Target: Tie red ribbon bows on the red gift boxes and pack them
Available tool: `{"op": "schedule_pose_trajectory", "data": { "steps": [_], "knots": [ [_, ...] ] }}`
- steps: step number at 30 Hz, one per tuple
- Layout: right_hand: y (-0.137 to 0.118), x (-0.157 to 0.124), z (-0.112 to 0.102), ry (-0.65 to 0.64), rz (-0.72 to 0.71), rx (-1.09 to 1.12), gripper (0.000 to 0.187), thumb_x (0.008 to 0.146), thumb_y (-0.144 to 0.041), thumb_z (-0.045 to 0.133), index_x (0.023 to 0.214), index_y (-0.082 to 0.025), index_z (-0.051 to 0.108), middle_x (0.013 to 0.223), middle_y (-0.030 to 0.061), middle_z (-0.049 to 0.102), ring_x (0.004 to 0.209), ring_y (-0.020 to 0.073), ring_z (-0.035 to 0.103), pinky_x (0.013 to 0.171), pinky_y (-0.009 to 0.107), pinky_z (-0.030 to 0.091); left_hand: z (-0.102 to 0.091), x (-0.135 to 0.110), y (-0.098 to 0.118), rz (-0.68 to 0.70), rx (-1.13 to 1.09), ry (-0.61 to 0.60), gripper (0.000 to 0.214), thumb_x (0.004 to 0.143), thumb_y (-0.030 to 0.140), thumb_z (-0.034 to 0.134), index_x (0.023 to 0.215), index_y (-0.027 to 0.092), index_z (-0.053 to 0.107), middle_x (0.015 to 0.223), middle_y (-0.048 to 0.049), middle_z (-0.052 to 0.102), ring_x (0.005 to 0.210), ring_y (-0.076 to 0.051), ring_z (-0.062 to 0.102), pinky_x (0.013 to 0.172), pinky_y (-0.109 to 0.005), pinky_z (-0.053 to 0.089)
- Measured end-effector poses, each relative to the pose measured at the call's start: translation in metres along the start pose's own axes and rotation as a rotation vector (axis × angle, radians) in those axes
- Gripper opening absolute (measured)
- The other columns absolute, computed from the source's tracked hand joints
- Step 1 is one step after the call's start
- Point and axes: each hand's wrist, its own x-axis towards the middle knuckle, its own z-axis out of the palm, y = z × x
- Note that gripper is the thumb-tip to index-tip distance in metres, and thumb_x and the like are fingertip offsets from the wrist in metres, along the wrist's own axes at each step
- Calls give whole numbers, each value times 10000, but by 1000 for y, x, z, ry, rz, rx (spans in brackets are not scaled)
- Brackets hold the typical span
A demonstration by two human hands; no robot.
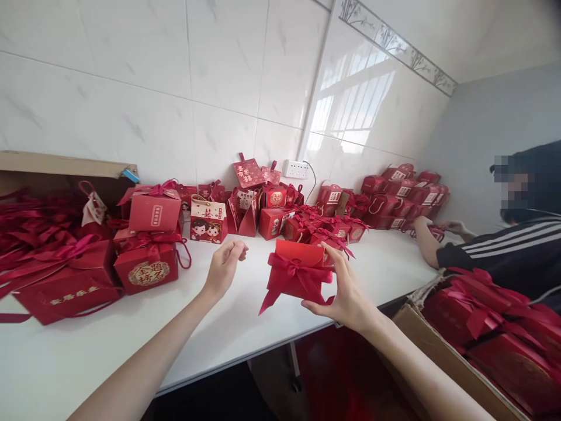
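In my right hand (344, 286) is a small red gift box (291, 283), gripped at its right side between thumb and fingers above the white table. A dark pink ribbon tied in a bow crosses its front, one tail hanging at lower left. My left hand (225, 266) hovers to the left of that box, apart from it, with its fingers curled together; whether anything is inside them is hidden. Just behind my left hand stands a white-topped box with two cartoon figures (207, 225). Ribboned red boxes (328, 228) sit behind the held box.
Large red boxes (70, 283) and a heap of ribbons (41, 234) lie at left by a cardboard box (65, 162). A power strip (297, 169) is at the wall. Stacked boxes (403, 196) stand near a co-worker (504, 234). A carton (438, 351) of ribboned boxes is at lower right.
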Motion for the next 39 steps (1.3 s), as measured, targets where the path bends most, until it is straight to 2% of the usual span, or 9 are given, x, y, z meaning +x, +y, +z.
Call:
{"op": "schedule_pose_trajectory", "data": {
  "steps": [4,6,7,9,13,16,24,32,39],
  "knots": [
    [-3,-10,-12,3,-69,-43,989,659,-447,741,1418,-207,156,1342,193,397,1204,358,448,905,510,490,27,-28,36,82,39,-138,285,756,454,548,869,192,559,826,-23,595,767,-165,570,711,-296,467],
    [-3,-14,-18,17,-81,-37,986,663,-448,738,1419,-207,154,1353,194,380,1202,353,447,895,501,499,39,-43,48,138,83,-154,214,774,386,586,866,198,543,854,-18,592,779,-152,579,725,-285,475],
    [-4,-16,-21,20,-77,-30,985,665,-451,736,1419,-211,150,1355,191,375,1199,349,447,889,497,505,44,-50,53,206,97,-129,154,794,336,587,834,198,532,824,-8,581,757,-138,576,715,-273,476],
    [-5,-21,-28,23,-55,-20,987,667,-462,733,1421,-220,143,1347,184,378,1186,341,457,872,489,519,52,-62,58,428,103,-61,87,817,218,583,782,196,506,747,11,552,704,-113,561,670,-246,472],
    [-9,-35,-41,47,-22,-48,1008,654,-485,738,1424,-231,140,1317,171,399,1168,337,468,870,494,523,60,-78,66,896,176,-35,176,756,62,640,786,178,510,674,26,564,615,-94,536,642,-268,474],
    [-11,-47,-52,78,-10,-63,1021,636,-487,755,1423,-235,155,1313,166,406,1183,333,453,866,472,531,64,-87,73,1075,260,-70,169,736,50,664,781,148,534,659,13,599,571,-89,541,696,-329,484],
    [-16,-80,-82,128,90,-155,1044,608,-532,764,1423,-242,179,1330,154,398,1192,332,445,911,482,505,87,-103,82,1195,262,-153,91,745,75,646,778,134,586,660,-10,648,551,-98,561,692,-347,493],
    [-14,-107,-108,116,210,-234,1055,590,-481,789,1423,-252,181,1328,155,396,1191,338,453,900,482,518,116,-108,85,1198,159,-189,64,765,83,624,775,138,591,663,-6,655,552,-96,568,697,-347,492],
    [-14,-119,-121,134,228,-278,1020,619,-464,775,1424,-245,189,1323,160,413,1219,341,431,884,479,525,127,-112,86,1224,133,-228,57,776,88,609,775,145,602,668,-6,655,548,-99,572,708,-346,487]
  ]
}}
